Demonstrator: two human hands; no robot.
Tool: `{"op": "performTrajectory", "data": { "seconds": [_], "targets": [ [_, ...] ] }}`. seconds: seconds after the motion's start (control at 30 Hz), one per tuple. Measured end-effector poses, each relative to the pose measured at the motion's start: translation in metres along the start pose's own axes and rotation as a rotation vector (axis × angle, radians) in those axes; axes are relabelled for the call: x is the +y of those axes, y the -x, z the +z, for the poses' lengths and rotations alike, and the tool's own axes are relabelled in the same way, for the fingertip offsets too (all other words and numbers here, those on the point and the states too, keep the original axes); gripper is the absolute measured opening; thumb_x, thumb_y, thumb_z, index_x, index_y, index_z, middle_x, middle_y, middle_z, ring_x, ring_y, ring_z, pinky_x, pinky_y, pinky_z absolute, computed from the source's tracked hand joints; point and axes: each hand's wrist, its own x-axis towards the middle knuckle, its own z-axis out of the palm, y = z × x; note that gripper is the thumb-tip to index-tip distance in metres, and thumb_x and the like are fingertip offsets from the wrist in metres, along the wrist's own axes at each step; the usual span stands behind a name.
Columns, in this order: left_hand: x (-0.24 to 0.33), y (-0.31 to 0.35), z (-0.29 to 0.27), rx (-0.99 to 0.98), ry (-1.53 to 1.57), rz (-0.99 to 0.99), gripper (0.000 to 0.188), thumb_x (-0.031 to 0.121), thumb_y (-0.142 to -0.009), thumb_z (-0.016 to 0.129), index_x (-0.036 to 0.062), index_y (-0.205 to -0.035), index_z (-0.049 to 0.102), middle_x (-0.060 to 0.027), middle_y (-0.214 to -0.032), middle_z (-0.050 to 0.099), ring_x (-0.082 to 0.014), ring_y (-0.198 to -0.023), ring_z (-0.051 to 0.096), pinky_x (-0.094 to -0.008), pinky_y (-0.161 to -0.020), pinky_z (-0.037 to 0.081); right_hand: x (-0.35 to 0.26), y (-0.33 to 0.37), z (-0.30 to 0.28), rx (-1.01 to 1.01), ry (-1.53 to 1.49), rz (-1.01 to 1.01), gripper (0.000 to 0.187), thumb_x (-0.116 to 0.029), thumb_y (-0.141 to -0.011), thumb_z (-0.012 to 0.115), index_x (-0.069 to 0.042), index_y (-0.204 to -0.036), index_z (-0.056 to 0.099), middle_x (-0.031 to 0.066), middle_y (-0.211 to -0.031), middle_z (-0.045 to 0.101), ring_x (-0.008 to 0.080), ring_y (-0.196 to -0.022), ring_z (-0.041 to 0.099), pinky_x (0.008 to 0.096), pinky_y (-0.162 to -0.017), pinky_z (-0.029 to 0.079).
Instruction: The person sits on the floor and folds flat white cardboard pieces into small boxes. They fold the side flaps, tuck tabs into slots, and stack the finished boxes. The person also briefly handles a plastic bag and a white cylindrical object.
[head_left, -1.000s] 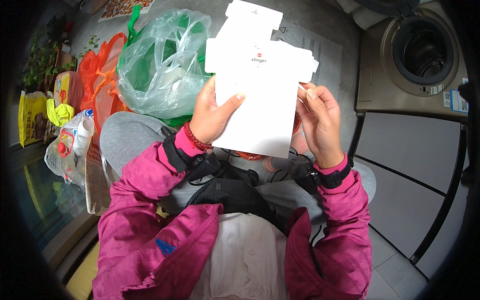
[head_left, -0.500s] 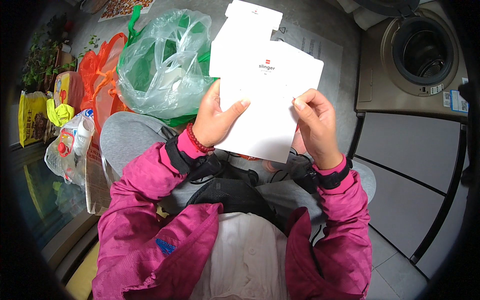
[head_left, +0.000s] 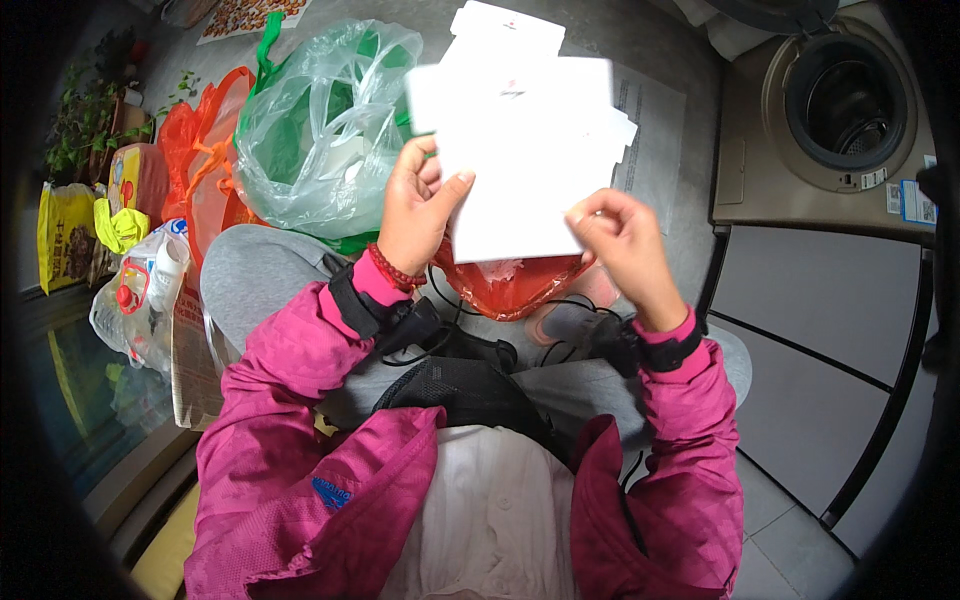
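Note:
A white printed card (head_left: 515, 170), with stepped edges like a flattened box, is held up in front of me. My left hand (head_left: 420, 200) grips its left side, the thumb lying across the front. At the lower right edge my right hand (head_left: 620, 235) pinches the card between thumb and bent fingers; the fingertips are slightly blurred. Past the card's top edge another white cardboard piece (head_left: 510, 28) shows, mostly hidden. Just under the card sits a red plastic bag (head_left: 515, 290), open at the top, with something pale inside.
A clear and green plastic bag (head_left: 330, 130) stands at the left, beside orange-red bags (head_left: 205, 160). Bottles in a clear bag (head_left: 150, 285) lie farther left, near a yellow package (head_left: 68, 235). A washing machine (head_left: 740, 170) with its door open stands right. A translucent sheet (head_left: 660, 130) lies on the floor.
The card has moved up and tilted, uncovering more of the red bag below. Both hands have shifted slightly to the left, the right one also a little lower.

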Motion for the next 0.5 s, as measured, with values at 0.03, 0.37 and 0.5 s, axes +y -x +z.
{"op": "performTrajectory", "data": {
  "seconds": [0.03, 0.37, 0.5],
  "targets": [
    [-0.001, -0.002, -0.002, 0.013, -0.003, -0.035, 0.039, 0.000, -0.087, 0.061, -0.0019, -0.123, 0.045, -0.0110, -0.115, 0.059, -0.0169, -0.107, 0.056, -0.0296, -0.093, 0.045, 0.006, -0.007, -0.010, 0.082, 0.008, -0.052, 0.012, -0.011, -0.088, 0.064, -0.001, -0.085, 0.061, -0.0016, -0.073, 0.059, 0.0032, -0.059, 0.051, 0.0190, -0.051, 0.042],
    [-0.018, -0.014, -0.019, 0.132, -0.280, 0.023, 0.037, 0.000, -0.083, 0.063, 0.0017, -0.118, 0.053, -0.0094, -0.121, 0.055, -0.0195, -0.119, 0.048, -0.0328, -0.104, 0.035, 0.109, -0.082, -0.126, 0.645, 0.202, 0.060, 0.016, -0.016, -0.085, 0.066, -0.001, -0.080, 0.062, -0.0002, -0.063, 0.057, 0.0076, -0.053, 0.049, 0.0238, -0.048, 0.038],
    [-0.037, -0.018, -0.031, 0.115, -0.406, -0.042, 0.038, 0.003, -0.083, 0.064, 0.0011, -0.119, 0.052, -0.0091, -0.120, 0.055, -0.0201, -0.119, 0.047, -0.0329, -0.104, 0.034, 0.138, -0.094, -0.133, 0.575, 0.106, 0.134, 0.013, -0.015, -0.085, 0.067, -0.005, -0.078, 0.062, -0.0025, -0.064, 0.054, 0.0074, -0.052, 0.046, 0.0224, -0.048, 0.037]
  ]
}}
